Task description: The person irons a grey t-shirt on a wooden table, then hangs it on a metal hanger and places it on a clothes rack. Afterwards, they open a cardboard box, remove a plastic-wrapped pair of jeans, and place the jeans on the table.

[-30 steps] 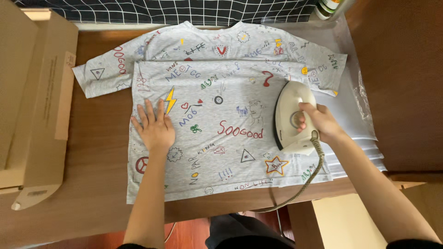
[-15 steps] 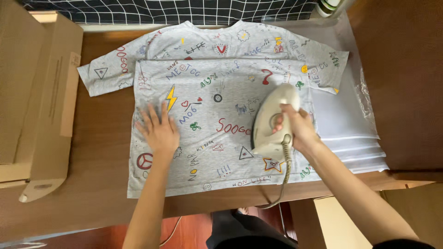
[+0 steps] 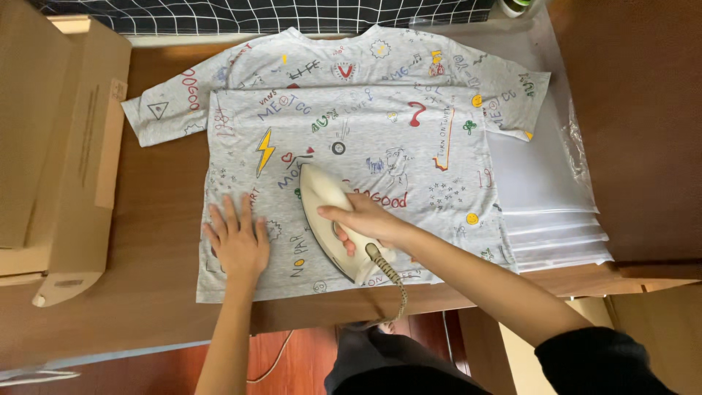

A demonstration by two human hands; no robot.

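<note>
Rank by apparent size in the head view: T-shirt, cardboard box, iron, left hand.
1. T-shirt
2. cardboard box, cut off by the frame edge, so its full extent is unseen
3. iron
4. left hand, only slightly smaller than the iron

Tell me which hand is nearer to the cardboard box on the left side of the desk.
Left. The left hand lies flat on the shirt near its left edge, a strip of bare desk from the cardboard box. The right hand grips the iron farther right.
</note>
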